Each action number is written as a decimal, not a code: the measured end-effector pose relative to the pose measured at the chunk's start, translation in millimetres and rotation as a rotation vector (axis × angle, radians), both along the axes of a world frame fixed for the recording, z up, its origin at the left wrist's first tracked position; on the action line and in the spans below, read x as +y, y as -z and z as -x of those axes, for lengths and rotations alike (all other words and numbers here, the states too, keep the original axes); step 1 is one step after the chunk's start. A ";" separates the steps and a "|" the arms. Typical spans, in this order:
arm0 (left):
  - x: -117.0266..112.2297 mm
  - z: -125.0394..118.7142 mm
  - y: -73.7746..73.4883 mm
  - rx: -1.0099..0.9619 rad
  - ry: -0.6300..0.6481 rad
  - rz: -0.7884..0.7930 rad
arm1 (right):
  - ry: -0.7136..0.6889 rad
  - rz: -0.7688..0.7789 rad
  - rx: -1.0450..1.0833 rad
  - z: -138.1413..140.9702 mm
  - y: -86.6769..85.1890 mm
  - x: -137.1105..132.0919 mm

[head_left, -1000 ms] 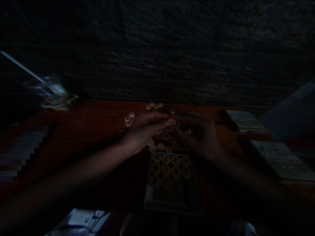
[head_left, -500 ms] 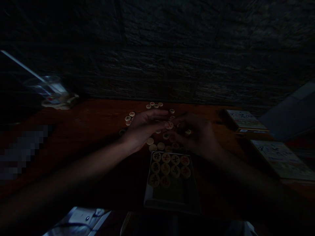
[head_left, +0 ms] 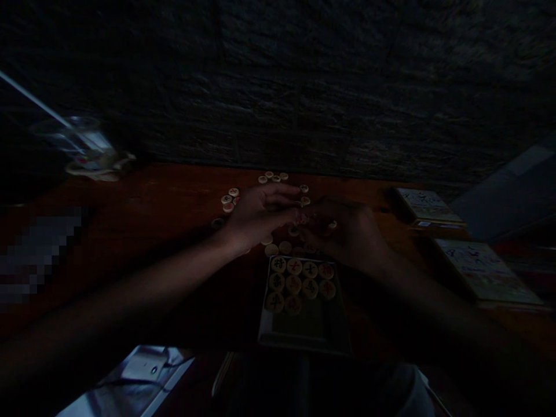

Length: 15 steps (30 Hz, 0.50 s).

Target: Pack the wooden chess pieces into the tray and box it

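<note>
In the dim head view, my left hand reaches over the table, its index finger stretched out and its thumb against a round xiangqi piece with a red character. My right hand faces it from the right, fingers curved close around the same piece; its fingertips are too dark to make out. Below both hands lies a shallow box, its upper part filled with rows of xiangqi pieces, red and black characters facing up. More loose pieces lie between the box and my hands.
Small groups of loose pieces lie farther back on the wooden table. Two flat printed boxes sit at the right. A plastic cup with a straw stands back left. A dark stone wall rises behind.
The whole view has shifted slightly, with the table and box higher in the picture. My hands stay close together around the red-marked piece, which is now more covered by fingers.
</note>
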<state>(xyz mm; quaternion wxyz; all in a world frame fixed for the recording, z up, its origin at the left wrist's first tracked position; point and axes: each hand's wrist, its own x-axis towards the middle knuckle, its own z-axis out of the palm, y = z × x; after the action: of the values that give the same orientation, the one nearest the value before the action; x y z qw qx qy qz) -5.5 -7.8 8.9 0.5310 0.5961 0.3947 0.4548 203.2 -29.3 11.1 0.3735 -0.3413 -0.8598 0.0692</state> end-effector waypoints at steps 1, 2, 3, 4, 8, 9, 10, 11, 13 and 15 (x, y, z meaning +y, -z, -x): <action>-0.1 -0.4 -0.7 -0.002 -0.008 0.001 | 0.022 0.024 0.002 0.1 -0.5 -0.6; 0.0 -0.7 -1.5 -0.017 -0.019 0.011 | 0.044 0.051 0.012 -0.1 -1.4 -1.2; 0.4 -1.0 -2.5 -0.042 -0.033 0.028 | 0.065 0.086 0.029 -0.6 -2.9 -1.8; 1.1 -1.1 -3.5 -0.074 -0.046 0.046 | 0.085 0.126 0.049 -1.4 -5.4 -2.8; 5.0 -0.3 -5.1 -0.155 -0.059 0.086 | 0.132 0.266 0.073 -5.9 -22.3 -16.1; 5.8 0.0 -4.7 -0.158 -0.056 0.088 | 0.127 0.281 0.059 -6.9 -26.6 -22.8; 6.2 0.2 -3.9 -0.157 -0.054 0.090 | 0.118 0.293 0.041 -7.8 -30.0 -30.9; 6.3 0.2 -3.0 -0.154 -0.048 0.089 | 0.104 0.309 0.023 -8.5 -32.2 -40.1; 5.7 -0.2 -1.1 -0.143 -0.009 0.083 | 0.077 0.353 -0.002 -9.3 -32.9 -59.6; 4.4 -1.0 0.3 -0.126 0.046 0.072 | 0.056 0.394 -0.036 -8.9 -29.5 -77.5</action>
<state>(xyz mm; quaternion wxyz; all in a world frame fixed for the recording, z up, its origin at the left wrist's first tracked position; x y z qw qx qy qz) -4.5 -3.3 8.6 0.5864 0.5556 0.3628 0.4645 212.1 -106.8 40.6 0.2857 -0.4325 -0.8265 0.2194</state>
